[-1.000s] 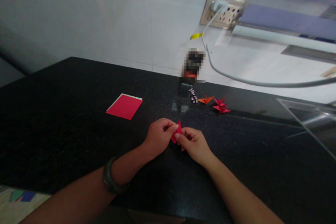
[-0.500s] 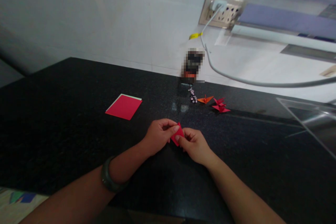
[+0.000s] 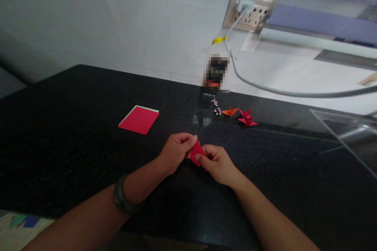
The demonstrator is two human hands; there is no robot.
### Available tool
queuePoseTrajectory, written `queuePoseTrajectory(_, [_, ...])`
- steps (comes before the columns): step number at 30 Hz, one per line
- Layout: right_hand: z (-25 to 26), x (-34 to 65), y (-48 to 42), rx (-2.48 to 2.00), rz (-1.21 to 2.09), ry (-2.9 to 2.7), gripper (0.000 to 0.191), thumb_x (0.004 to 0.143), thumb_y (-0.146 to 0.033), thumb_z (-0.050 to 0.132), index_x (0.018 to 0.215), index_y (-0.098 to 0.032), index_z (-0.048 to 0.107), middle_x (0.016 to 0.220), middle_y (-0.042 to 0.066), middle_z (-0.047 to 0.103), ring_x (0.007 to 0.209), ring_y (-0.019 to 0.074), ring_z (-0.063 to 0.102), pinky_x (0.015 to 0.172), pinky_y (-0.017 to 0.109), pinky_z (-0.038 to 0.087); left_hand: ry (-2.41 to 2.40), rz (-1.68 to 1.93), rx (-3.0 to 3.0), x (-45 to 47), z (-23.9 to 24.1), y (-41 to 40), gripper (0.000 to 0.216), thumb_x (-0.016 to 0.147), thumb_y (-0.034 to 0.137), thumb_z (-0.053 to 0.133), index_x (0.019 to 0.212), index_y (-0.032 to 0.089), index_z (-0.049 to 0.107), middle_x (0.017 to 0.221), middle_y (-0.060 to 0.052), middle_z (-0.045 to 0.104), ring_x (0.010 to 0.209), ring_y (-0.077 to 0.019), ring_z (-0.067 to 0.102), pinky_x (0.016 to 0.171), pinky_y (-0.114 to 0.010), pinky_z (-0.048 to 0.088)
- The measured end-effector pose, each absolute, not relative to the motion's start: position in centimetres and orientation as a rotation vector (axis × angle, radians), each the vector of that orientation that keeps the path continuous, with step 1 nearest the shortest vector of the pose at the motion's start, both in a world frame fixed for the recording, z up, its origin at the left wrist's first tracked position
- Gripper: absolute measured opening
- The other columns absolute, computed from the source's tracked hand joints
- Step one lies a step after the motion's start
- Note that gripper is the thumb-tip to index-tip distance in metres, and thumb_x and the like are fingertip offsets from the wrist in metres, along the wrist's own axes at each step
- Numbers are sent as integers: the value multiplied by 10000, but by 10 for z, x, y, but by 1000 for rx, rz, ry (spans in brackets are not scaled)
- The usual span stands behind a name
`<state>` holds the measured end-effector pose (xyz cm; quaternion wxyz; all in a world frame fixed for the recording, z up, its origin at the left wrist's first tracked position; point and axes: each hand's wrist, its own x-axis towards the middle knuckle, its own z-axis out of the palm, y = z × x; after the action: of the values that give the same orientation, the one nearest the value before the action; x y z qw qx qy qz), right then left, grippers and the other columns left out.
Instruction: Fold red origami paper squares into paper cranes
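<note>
A small folded piece of red paper [image 3: 196, 150] is held between both hands, just above the dark countertop. My left hand [image 3: 176, 152], a dark bangle on its forearm, pinches the paper's upper corner between thumb and fingers. Lower on the right side, my right hand [image 3: 217, 163] grips it with the thumb pressed on its face. The fingers behind the paper are partly hidden. To the left lies a stack of square paper [image 3: 139, 120], red on top with a pale edge showing beneath.
An orange paper crane [image 3: 230, 112] and red paper cranes [image 3: 247, 120] stand beyond my right hand. A blurred-out upright device [image 3: 217, 72] with a beaded strap [image 3: 216, 108] leans on the wall. A grey cable [image 3: 265, 86] hangs from the socket. A sink edge [image 3: 341, 141] lies right.
My left thumb has slid up to the paper's top corner, so more of its red face shows. The paper has tilted slightly and shifted a little left. The right hand stays nearly still.
</note>
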<state>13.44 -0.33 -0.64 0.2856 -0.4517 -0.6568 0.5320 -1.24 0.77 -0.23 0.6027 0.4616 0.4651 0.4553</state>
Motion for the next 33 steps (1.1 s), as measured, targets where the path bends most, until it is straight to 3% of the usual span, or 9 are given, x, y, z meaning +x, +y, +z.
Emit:
queuePoseTrajectory(4, [-7,135,-2,-1230,1399,-1754,211,755,-282,493,581,-168,456,488,-60,376,424,55,313,407,187,239,1116,1011,1159,-13,-1,9,366,768,445,495,580,140,567,402,53,427,385,-58,356,411,-202,267])
queuePoseTrajectory(8, [-9,135,-2,-1224,1405,-1753,214,764,-278,483,583,-166,457,483,-62,368,419,52,290,403,191,221,1145,981,1273,-13,2,7,231,714,336,588,600,134,600,458,47,477,432,-62,393,440,-198,300])
queuePoseTrajectory(17, [-10,135,0,-1227,1340,-1737,236,766,-294,501,573,-163,467,481,-61,369,428,60,310,415,197,239,1254,986,1468,-12,3,6,249,749,321,534,598,140,613,488,29,506,462,-85,447,473,-209,346])
queuePoseTrajectory(22, [-13,137,4,-1239,1316,-1648,253,747,-329,528,567,-168,453,478,-62,384,414,57,327,404,194,249,1280,987,1733,-14,-1,7,168,749,230,531,673,153,659,604,2,603,596,-111,541,578,-213,394])
queuePoseTrajectory(27, [-11,139,5,-1240,1266,-1607,174,718,-327,584,721,-154,567,537,-43,464,461,67,385,430,193,306,1283,983,1743,-17,2,6,180,754,236,530,673,159,671,602,1,618,551,-101,534,560,-208,395])
queuePoseTrajectory(30, [-8,140,7,-1221,1216,-1531,228,713,-344,595,854,-164,594,608,-25,514,502,84,437,458,206,356,1267,936,1713,-16,4,5,179,741,228,534,642,156,665,568,7,604,518,-95,515,530,-201,382])
queuePoseTrajectory(33, [-6,139,7,-1177,1193,-1515,183,712,-344,599,736,-162,605,593,-21,517,495,84,445,462,210,361,1234,893,1707,-14,4,3,195,734,224,527,599,156,649,541,14,585,512,-93,503,517,-196,369])
